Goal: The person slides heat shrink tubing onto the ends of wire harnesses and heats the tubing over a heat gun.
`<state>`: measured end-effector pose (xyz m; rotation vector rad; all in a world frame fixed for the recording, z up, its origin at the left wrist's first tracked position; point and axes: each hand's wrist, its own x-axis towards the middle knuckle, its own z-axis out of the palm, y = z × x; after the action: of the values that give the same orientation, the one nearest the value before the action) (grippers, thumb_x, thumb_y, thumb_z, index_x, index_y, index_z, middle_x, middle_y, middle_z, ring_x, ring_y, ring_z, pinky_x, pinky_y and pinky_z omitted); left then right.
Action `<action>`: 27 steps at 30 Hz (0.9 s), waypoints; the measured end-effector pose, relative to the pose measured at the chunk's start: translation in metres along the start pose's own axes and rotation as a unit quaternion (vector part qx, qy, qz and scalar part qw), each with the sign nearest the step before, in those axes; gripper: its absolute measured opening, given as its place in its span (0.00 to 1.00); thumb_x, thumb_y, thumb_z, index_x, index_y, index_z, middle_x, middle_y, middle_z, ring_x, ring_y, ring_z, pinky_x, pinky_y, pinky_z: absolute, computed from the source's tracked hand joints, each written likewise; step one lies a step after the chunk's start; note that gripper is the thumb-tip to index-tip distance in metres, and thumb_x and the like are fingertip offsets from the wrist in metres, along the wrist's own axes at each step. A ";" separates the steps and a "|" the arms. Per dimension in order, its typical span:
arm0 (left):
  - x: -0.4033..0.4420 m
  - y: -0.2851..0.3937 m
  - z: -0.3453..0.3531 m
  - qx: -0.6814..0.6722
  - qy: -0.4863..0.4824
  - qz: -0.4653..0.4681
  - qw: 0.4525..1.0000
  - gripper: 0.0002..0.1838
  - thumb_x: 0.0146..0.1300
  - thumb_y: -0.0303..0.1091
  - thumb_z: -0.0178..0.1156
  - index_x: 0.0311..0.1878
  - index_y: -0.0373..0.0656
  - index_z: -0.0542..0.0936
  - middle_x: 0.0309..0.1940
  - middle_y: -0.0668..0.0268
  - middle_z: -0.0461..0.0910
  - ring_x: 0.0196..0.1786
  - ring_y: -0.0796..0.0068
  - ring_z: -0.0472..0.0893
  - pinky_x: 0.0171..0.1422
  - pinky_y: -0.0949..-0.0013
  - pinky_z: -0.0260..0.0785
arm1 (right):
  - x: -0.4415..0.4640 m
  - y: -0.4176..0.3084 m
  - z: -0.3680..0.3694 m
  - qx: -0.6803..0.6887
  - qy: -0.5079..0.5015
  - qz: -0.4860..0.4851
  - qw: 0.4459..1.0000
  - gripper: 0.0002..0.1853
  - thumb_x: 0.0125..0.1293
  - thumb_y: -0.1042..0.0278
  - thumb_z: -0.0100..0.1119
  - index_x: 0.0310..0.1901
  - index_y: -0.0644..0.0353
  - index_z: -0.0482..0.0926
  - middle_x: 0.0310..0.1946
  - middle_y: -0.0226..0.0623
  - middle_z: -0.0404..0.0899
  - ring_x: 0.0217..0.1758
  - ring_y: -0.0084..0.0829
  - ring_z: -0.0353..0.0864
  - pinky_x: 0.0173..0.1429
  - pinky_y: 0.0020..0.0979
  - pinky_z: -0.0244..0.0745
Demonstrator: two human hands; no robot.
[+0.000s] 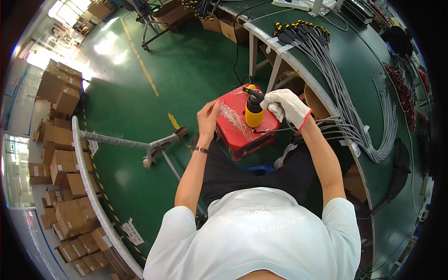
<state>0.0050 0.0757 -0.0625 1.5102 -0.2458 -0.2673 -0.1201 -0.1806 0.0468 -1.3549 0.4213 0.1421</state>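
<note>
My left hand, bare and with a band on its wrist, is at the left edge of a red stool with clear plastic wrap on top. Its fingers point up and sit close together; what they hold, if anything, is too small to tell. A yellow and black device stands upright on the stool. My right hand, in a white glove with a red cuff, has its fingers curled at the device's black upper part, near a black connector. The fingertips are partly hidden.
A green workbench curves along the right with a bundle of grey cables on it. A metal frame stands at the left, beyond it stacked cardboard boxes. Cables hang beside the right forearm. A blue object is below the stool.
</note>
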 end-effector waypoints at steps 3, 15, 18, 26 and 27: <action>0.014 0.052 0.029 -0.048 -0.084 0.007 0.995 0.15 0.73 0.33 0.63 0.57 0.34 0.84 0.45 0.61 0.87 0.42 0.76 0.84 0.50 0.72 0.78 | -0.002 -0.003 0.001 -0.001 -0.015 -0.020 1.000 0.11 0.62 0.66 0.64 0.29 0.67 0.84 0.17 0.29 0.75 0.12 0.18 0.69 0.17 0.19 0.63; 0.032 0.061 0.061 -0.145 -0.051 -0.040 0.987 0.12 0.63 0.24 0.71 0.48 0.32 0.83 0.36 0.63 0.85 0.38 0.75 0.85 0.44 0.75 0.77 | -0.027 0.002 0.017 -0.334 0.186 -0.140 0.913 0.13 0.71 0.64 0.57 0.49 0.63 0.83 0.28 0.30 0.81 0.26 0.21 0.80 0.32 0.26 0.75; 0.031 0.060 0.070 -0.143 -0.052 -0.050 0.987 0.11 0.63 0.23 0.71 0.46 0.32 0.83 0.37 0.61 0.85 0.37 0.73 0.85 0.43 0.74 0.78 | -0.030 0.016 0.031 -0.453 0.298 -0.192 0.818 0.11 0.72 0.62 0.55 0.50 0.53 0.83 0.35 0.38 0.83 0.37 0.36 0.85 0.42 0.37 0.78; 0.021 0.073 0.074 -0.174 -0.078 -0.046 0.981 0.17 0.70 0.32 0.67 0.54 0.29 0.82 0.42 0.60 0.85 0.40 0.73 0.83 0.47 0.72 0.77 | -0.022 0.029 0.046 -0.452 0.379 -0.169 0.789 0.12 0.72 0.55 0.54 0.42 0.50 0.85 0.38 0.39 0.85 0.46 0.47 0.84 0.47 0.46 0.79; 0.019 0.074 0.073 -0.170 -0.085 -0.046 0.981 0.19 0.72 0.36 0.66 0.56 0.29 0.82 0.43 0.60 0.84 0.43 0.73 0.82 0.48 0.71 0.76 | -0.021 0.029 0.046 -0.451 0.386 -0.167 0.788 0.13 0.72 0.55 0.54 0.41 0.50 0.85 0.37 0.40 0.85 0.45 0.47 0.85 0.47 0.47 0.79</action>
<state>0.0010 0.0038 0.0149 1.1624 -0.2528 -0.4881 -0.1394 -0.1266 0.0350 -2.4148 0.8457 -0.6178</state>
